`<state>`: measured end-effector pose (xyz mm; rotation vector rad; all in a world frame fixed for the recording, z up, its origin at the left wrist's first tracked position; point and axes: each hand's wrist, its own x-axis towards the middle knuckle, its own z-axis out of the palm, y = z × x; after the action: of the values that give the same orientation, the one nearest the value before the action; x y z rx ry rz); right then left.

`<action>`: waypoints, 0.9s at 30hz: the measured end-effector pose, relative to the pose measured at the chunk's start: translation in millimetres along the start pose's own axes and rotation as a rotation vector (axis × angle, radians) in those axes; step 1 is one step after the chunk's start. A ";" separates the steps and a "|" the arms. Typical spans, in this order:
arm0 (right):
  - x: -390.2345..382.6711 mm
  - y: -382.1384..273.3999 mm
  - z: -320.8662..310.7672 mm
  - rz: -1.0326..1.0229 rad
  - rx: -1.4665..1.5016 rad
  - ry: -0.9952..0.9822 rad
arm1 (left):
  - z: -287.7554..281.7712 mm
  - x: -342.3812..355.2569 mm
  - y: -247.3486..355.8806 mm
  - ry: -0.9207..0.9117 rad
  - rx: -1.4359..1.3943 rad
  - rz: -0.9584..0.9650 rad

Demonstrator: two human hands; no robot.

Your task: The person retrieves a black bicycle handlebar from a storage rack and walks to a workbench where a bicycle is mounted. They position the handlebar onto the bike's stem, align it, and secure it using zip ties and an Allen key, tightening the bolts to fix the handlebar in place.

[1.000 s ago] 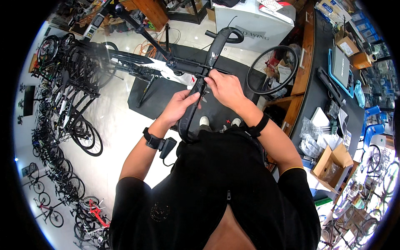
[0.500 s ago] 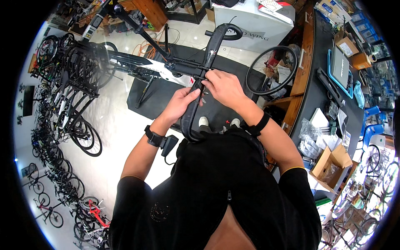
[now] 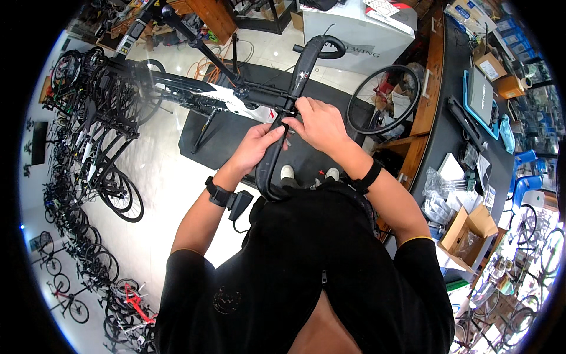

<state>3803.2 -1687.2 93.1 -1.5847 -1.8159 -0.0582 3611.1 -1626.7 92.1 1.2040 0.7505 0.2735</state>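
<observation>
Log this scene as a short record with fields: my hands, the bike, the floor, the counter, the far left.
Left hand: gripping the dark drop handlebar, thumb on top
Right hand: thumb and index finger at the handlebar, near its middle
Bike: black and white frame
Floor: dark mat; loose wheel to its right
Counter: open cardboard box, crumpled clear plastic
Far left: many bicycles

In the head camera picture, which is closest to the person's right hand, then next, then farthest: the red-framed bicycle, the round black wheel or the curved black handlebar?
1. Curved black handlebar: right at the right hand, touching it.
2. Round black wheel: off to its right.
3. Red-framed bicycle: far away, lower left.
</observation>
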 end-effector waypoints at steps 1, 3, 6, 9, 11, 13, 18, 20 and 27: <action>0.1 0.0 -1.7 -0.023 0.016 0.041 | 0.5 0.5 -0.3 -0.003 -0.001 0.002; -0.6 3.2 1.4 -0.022 0.014 0.005 | 1.7 0.1 3.3 -0.002 0.009 -0.014; -1.7 2.4 2.3 0.007 -0.015 -0.048 | 1.3 -1.1 3.1 0.000 0.001 -0.021; 0.0 0.6 -0.6 -0.024 -0.026 -0.045 | -0.6 0.2 -0.2 -0.005 -0.007 -0.009; 1.4 0.4 -2.3 -0.040 -0.040 -0.048 | -0.3 0.7 0.0 -0.008 -0.008 -0.003; 2.6 -0.1 -2.8 -0.027 -0.069 -0.073 | 0.9 -0.3 2.0 -0.006 -0.007 -0.001; 5.3 2.6 -4.3 -0.086 -0.066 -0.029 | 0.3 -0.6 3.3 -0.005 0.004 -0.002; 5.5 3.7 -3.6 -0.107 -0.075 -0.047 | 0.6 -1.0 3.3 -0.005 0.005 -0.001; 6.2 1.7 -5.6 -0.097 -0.090 -0.050 | 0.4 -0.3 1.2 -0.003 -0.003 0.007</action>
<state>3807.5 -1684.2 99.9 -1.5714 -1.9529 -0.1478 3611.3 -1626.7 93.3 1.2042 0.7430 0.2790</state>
